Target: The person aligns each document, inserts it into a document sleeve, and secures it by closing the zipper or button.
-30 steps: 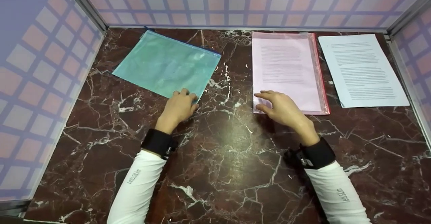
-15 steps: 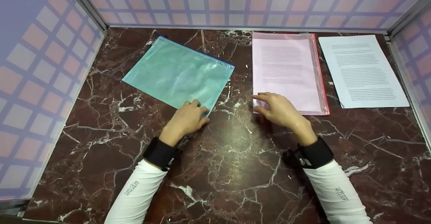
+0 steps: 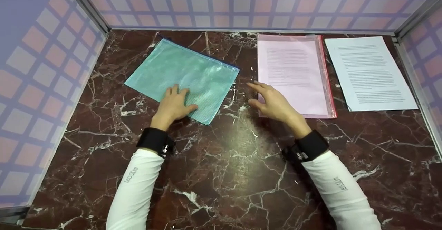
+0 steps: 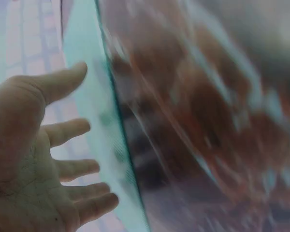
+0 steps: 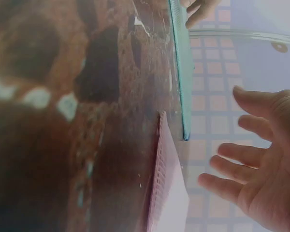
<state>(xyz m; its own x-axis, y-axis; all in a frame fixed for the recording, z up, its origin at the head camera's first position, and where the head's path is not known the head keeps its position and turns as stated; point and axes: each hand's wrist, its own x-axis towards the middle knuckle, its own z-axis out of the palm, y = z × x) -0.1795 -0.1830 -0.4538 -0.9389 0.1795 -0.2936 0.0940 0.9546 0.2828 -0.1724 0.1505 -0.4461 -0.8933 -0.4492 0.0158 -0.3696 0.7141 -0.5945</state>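
A teal zip pouch (image 3: 197, 74) with a blue zipper edge lies tilted on the left of the table. My left hand (image 3: 173, 104) is over its lower edge, fingers spread; in the left wrist view the fingers are loosely extended above the teal pouch (image 4: 94, 92) and grip nothing. To the right lies a pink zip pouch (image 3: 288, 67) with a printed sheet showing through and a red zipper side. My right hand (image 3: 274, 102) hovers over its lower left corner, fingers relaxed. The right wrist view shows that hand (image 5: 261, 154) apart from the pink pouch (image 5: 169, 188).
A printed paper stack (image 3: 371, 73) lies right of the pink pouch. The dark red marble tabletop (image 3: 234, 174) is bordered by checkered panels (image 3: 234, 5) at the back and both sides.
The teal pouch has been shifted right and toward me. My left hand then let go of its corner and moved left and forward over it. My right hand moved slightly left.
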